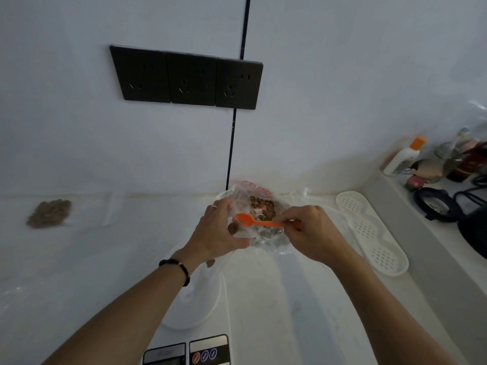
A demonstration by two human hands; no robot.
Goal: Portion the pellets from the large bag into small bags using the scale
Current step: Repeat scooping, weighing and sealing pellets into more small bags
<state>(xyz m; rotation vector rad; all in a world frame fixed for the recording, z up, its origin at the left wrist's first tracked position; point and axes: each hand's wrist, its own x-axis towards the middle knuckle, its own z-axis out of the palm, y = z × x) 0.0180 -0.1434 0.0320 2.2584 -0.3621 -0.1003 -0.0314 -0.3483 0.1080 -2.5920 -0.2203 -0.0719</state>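
Orange plastic spoon [253, 220]: pinched by its handle in the right hand [309, 233], bowl pointing left over the mouth of a small clear bag [263, 239]. Held level, presumably so that pellets do not spill between source and bag.

Small clear bag: gripped by the left hand [220, 230], fingers curled round its rim to keep the mouth open beneath the spoon. A few brown pellets show through the film; the amount cannot be judged through the crumpled plastic.

Large bag [259, 200]: clear with red print, standing open against the wall just behind the hands, pellets [262, 205] visible inside. Set close so each scoop travels a short way.

Scale [189, 299]: white round platform below the left wrist, control panel at the bottom edge. The bag appears held above and beyond the platform, not resting on it, so weighing is judged not yet under way for this portion.

Filled portion [50, 213]: flat packet of pellets lying well apart on the counter [92, 259] at left, out of the working area.

Slotted white tray [371, 230]: on the counter to the right, unused.
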